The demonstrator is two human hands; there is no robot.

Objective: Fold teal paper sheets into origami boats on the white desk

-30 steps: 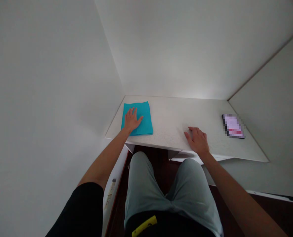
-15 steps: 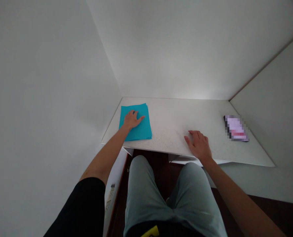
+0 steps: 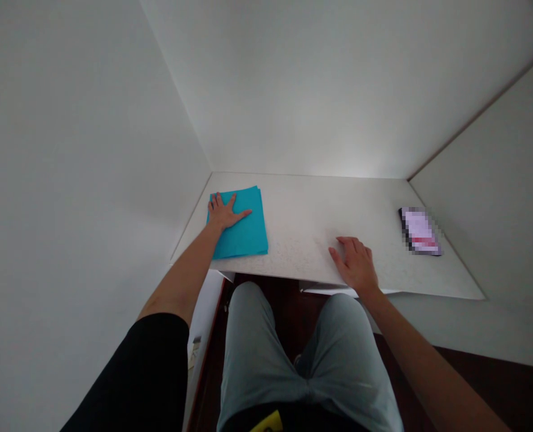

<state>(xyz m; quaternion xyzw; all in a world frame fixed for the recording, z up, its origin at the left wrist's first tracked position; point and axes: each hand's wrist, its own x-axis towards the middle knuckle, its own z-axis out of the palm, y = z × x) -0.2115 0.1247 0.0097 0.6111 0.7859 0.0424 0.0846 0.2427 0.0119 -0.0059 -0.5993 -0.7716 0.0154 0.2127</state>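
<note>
Bright blue sheets of paper (image 3: 246,231) lie in a slightly uneven stack at the left end of the white desk (image 3: 302,210). Across the stack's upper left part rests my left hand (image 3: 225,213), flat, with its fingers spread. My right hand (image 3: 355,264) lies on the desk near its front edge, apart from the paper. Its fingers are loosely curved, the thumb stands away from them, and it holds nothing.
A phone (image 3: 420,231), its screen blurred out, lies toward the right end of the desk. White walls (image 3: 311,90) enclose the desk at the back, left and right. My knees (image 3: 250,312) are by the front edge, above a dark floor.
My left hand has slid left over the paper and spread its fingers wider. The right hand keeps its place on the desk. The whole view has shifted slightly.
</note>
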